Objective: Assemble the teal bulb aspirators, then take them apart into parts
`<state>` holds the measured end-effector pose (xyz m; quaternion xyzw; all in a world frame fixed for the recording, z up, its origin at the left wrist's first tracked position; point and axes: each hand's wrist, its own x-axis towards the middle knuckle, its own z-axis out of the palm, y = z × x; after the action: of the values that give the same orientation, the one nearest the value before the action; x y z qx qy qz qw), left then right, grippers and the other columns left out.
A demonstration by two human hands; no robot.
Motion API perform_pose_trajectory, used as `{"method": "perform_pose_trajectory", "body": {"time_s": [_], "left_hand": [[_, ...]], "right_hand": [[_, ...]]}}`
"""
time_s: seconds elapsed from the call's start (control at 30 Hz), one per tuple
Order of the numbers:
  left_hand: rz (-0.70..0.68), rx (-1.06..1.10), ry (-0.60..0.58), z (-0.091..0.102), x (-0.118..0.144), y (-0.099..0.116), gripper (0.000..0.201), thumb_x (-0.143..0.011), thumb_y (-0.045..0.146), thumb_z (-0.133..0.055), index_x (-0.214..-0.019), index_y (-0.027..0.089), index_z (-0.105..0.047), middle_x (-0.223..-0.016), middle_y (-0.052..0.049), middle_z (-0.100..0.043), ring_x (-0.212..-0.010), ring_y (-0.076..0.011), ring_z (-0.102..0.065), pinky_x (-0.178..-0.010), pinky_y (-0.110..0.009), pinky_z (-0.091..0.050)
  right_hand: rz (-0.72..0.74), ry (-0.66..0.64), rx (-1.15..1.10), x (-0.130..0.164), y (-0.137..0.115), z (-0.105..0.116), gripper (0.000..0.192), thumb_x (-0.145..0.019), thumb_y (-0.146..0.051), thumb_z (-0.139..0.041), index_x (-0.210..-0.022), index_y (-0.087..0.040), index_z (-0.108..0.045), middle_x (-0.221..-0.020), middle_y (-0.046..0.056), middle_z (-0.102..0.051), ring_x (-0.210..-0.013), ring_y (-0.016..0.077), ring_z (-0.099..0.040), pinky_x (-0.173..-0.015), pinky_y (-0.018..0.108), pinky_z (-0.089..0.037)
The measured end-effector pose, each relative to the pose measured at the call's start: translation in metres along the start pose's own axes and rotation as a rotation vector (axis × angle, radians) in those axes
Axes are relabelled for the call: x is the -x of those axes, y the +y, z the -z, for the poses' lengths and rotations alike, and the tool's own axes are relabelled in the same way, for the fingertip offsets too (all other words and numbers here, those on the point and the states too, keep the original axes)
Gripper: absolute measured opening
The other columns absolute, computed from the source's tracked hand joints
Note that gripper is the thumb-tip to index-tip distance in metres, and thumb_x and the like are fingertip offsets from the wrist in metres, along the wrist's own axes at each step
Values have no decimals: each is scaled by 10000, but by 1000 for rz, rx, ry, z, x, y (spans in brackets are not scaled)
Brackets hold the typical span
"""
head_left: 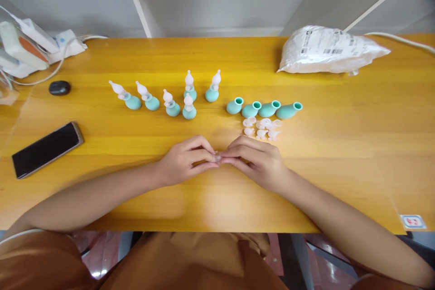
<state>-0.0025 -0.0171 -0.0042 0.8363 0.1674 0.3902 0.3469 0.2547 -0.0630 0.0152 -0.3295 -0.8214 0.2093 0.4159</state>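
Over the table's middle, my left hand [188, 158] and my right hand [254, 158] meet at the fingertips. Both pinch a small translucent plastic piece [216, 158], mostly covered by the fingers. Just beyond my right hand lie several clear plastic pieces [261, 133] in two rows. Behind those, several open-mouthed teal rubber bulbs [268, 109] form a row. Further left stand several teal bulbs [172, 108] fitted with pale pink-white bulb-shaped tips [189, 101], all apart from my hands.
A black phone [47, 149] lies at left, with a black mouse [60, 87] behind it. White chargers and cables [37, 45] crowd the back left corner. A white plastic package [326, 50] rests at the back right. A small sticker [413, 221] marks the front right corner.
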Motion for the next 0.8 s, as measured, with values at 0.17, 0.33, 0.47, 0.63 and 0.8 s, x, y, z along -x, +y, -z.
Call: {"method": "perform_pose_trajectory", "body": {"time_s": [0.17, 0.33, 0.47, 0.63, 0.8], "left_hand": [[-23, -50, -15, -1, 2, 1, 93, -1019, 195, -836, -1109, 195, -812, -1043, -59, -779, -922, -151, -789, -872, -261, -692], [-25, -57, -11, 0, 2, 2, 119, -1006, 180, -848, -1122, 181, -823, -1037, -64, -781, -923, -151, -788, -877, -257, -691], [-19, -29, 27, 0, -1, 3, 95, -1009, 205, -852, -1102, 210, -831, -1010, -47, -787, -887, -144, -788, -831, -253, -693], [-19, -8, 55, 1, -3, 3, 83, -1001, 232, -870, -1064, 204, -823, -990, -50, -785, -852, -138, -784, -796, -247, -687], [37, 27, 66, 4, -6, 3, 79, -989, 228, -883, -1045, 196, -838, -983, -54, -789, -848, -132, -786, -794, -241, -675]], "right_hand": [[137, -76, 253, 4, -2, 7, 187, -1109, -131, -698, -1280, -162, -768, -970, 82, -791, -796, 190, -745, -665, 307, -597], [192, -146, 403, 8, -8, 12, 346, -1128, -107, -611, -1425, -229, -740, -985, 61, -800, -775, 193, -733, -634, 318, -575], [201, -133, 429, 10, -12, 12, 386, -1124, -120, -621, -1469, -264, -721, -952, 47, -790, -724, 186, -716, -575, 317, -556], [181, -80, 391, 8, -8, 7, 370, -1119, -135, -670, -1474, -231, -713, -989, 61, -808, -754, 184, -749, -606, 310, -596], [37, 40, 83, 3, -1, -4, 311, -1094, -151, -737, -1398, -209, -758, -1053, 88, -810, -888, 198, -801, -757, 318, -681]]}}
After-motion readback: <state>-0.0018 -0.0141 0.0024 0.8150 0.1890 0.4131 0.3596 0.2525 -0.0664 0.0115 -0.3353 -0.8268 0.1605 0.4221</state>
